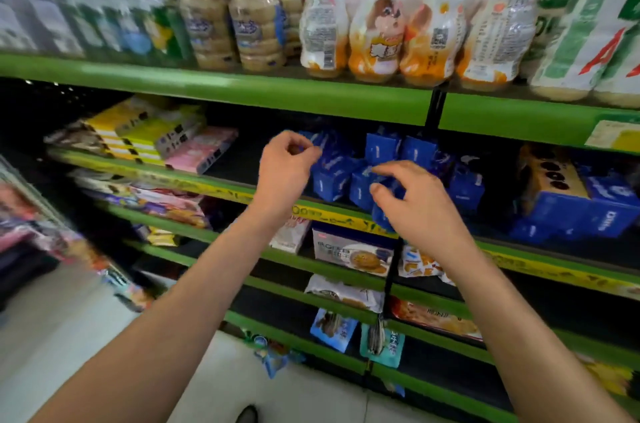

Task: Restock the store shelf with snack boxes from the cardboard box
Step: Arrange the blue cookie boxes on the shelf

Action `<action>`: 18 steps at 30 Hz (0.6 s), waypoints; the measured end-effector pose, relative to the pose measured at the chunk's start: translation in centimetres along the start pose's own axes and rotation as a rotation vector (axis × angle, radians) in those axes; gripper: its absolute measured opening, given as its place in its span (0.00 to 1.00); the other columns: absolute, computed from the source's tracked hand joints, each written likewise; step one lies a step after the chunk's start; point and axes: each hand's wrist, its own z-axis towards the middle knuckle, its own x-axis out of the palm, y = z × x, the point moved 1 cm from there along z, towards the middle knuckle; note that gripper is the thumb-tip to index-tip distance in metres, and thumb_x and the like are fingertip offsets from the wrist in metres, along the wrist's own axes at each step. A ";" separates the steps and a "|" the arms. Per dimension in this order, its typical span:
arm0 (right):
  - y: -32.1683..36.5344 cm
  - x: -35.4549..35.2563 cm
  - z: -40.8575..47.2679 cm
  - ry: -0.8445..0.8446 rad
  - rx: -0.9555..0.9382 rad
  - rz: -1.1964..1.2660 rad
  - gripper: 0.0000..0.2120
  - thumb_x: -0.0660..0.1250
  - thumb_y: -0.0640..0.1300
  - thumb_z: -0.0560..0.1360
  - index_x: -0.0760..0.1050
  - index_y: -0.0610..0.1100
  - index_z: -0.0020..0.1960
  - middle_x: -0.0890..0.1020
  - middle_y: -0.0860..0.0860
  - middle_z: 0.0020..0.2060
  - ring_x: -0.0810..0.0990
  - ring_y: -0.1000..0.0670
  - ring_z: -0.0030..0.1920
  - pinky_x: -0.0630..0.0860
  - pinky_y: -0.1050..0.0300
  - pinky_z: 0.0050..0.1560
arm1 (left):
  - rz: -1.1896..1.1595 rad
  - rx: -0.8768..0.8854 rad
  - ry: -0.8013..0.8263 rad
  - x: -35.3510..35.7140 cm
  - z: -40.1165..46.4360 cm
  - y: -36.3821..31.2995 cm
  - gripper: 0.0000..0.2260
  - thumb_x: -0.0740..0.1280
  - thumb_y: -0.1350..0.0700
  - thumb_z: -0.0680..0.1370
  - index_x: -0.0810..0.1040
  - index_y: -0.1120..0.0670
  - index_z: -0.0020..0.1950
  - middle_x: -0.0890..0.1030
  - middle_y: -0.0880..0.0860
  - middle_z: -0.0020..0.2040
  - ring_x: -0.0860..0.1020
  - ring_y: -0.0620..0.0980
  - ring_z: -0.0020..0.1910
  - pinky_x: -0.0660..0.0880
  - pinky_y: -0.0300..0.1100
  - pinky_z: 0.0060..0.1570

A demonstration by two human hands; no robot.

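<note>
Several blue snack boxes (332, 177) stand crowded on the second green shelf (221, 192), some tilted. My left hand (285, 168) is raised at the left end of that group with its fingers curled and thumb against the forefinger. I see nothing plainly held in it. My right hand (417, 203) reaches in from the right. Its thumb and curved fingers close round the top of one blue snack box (382, 218), which hangs over the shelf's yellow price strip (329, 216). The cardboard box is out of view.
Yellow and pink boxes (156, 135) lie stacked at the left of the same shelf, with larger blue cookie cartons (581, 211) at the right. Bottled drink packs (381, 28) fill the shelf above. Biscuit boxes and snack bags (353, 249) sit on lower shelves. White floor (62, 318) lies below left.
</note>
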 end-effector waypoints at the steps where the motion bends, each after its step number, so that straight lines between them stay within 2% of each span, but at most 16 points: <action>1: 0.4 0.5 0.5 0.010 0.004 -0.008 0.16 0.64 0.48 0.79 0.76 0.46 0.66 0.77 0.52 0.63 0.73 0.51 0.65 0.65 0.60 0.59 | 0.053 0.004 -0.042 -0.7 0.9 0.9 0.07 0.73 0.57 0.74 0.75 0.53 0.43 0.74 0.53 0.44 0.73 0.48 0.42 0.70 0.46 0.48; 4: 1.7 2.3 2.1 0.041 0.030 -0.059 0.20 0.64 0.50 0.79 0.73 0.47 0.70 0.75 0.50 0.67 0.71 0.49 0.68 0.66 0.57 0.62 | 0.132 -0.040 0.006 -1.5 3.3 3.1 0.21 0.76 0.46 0.70 0.72 0.52 0.55 0.70 0.53 0.56 0.72 0.52 0.55 0.71 0.47 0.58; 6: 2.7 3.8 3.5 0.083 0.062 -0.148 0.24 0.64 0.50 0.78 0.70 0.45 0.73 0.74 0.47 0.69 0.71 0.45 0.69 0.67 0.54 0.65 | 0.097 -0.068 0.133 -0.8 4.7 3.8 0.31 0.78 0.44 0.67 0.70 0.53 0.63 0.72 0.54 0.61 0.74 0.53 0.59 0.71 0.48 0.63; 7: 3.2 4.6 4.2 0.107 0.081 -0.201 0.25 0.65 0.50 0.78 0.69 0.44 0.73 0.73 0.45 0.69 0.71 0.43 0.69 0.67 0.53 0.66 | 0.078 -0.072 0.192 -0.3 5.3 4.2 0.33 0.78 0.44 0.66 0.69 0.54 0.65 0.75 0.54 0.60 0.76 0.53 0.59 0.73 0.47 0.63; 9: 4.3 6.3 5.3 0.122 0.117 -0.280 0.26 0.65 0.50 0.77 0.69 0.42 0.73 0.74 0.43 0.68 0.72 0.41 0.67 0.69 0.51 0.65 | 0.109 -0.044 0.265 0.1 6.5 4.8 0.32 0.77 0.46 0.67 0.70 0.53 0.66 0.78 0.49 0.54 0.78 0.50 0.54 0.74 0.41 0.54; 11: 5.3 7.9 6.0 0.103 0.152 -0.311 0.26 0.66 0.50 0.77 0.69 0.41 0.72 0.74 0.42 0.66 0.73 0.40 0.66 0.70 0.49 0.64 | 0.147 -0.005 0.262 -0.9 7.9 5.4 0.28 0.74 0.46 0.67 0.73 0.51 0.64 0.77 0.47 0.49 0.78 0.49 0.50 0.70 0.37 0.48; 13: 6.3 9.4 6.3 0.089 0.175 -0.314 0.27 0.66 0.50 0.77 0.68 0.41 0.73 0.74 0.43 0.68 0.72 0.40 0.67 0.69 0.50 0.66 | 0.080 -0.036 0.262 -2.7 9.5 6.3 0.25 0.71 0.46 0.65 0.75 0.51 0.61 0.79 0.50 0.49 0.80 0.52 0.51 0.75 0.42 0.51; 15: 7.2 10.8 6.7 0.076 0.182 -0.310 0.26 0.66 0.50 0.77 0.69 0.42 0.73 0.73 0.43 0.69 0.70 0.42 0.69 0.67 0.52 0.68 | -0.031 -0.099 0.296 -4.9 11.3 7.5 0.25 0.70 0.47 0.64 0.77 0.52 0.59 0.81 0.55 0.53 0.82 0.55 0.53 0.80 0.51 0.54; 16: 7.6 11.4 6.8 0.069 0.188 -0.303 0.26 0.66 0.50 0.78 0.69 0.42 0.73 0.73 0.44 0.70 0.69 0.43 0.70 0.66 0.52 0.69 | -0.088 -0.128 0.323 -6.0 12.1 8.2 0.23 0.70 0.49 0.65 0.77 0.52 0.59 0.81 0.57 0.54 0.82 0.55 0.51 0.81 0.51 0.51; 18: 8.4 12.4 7.1 0.049 0.205 -0.287 0.24 0.65 0.50 0.78 0.70 0.43 0.72 0.73 0.46 0.70 0.69 0.45 0.71 0.65 0.53 0.70 | -0.177 -0.172 0.374 -8.2 13.6 9.7 0.18 0.72 0.55 0.68 0.76 0.52 0.57 0.80 0.57 0.53 0.81 0.49 0.44 0.82 0.42 0.43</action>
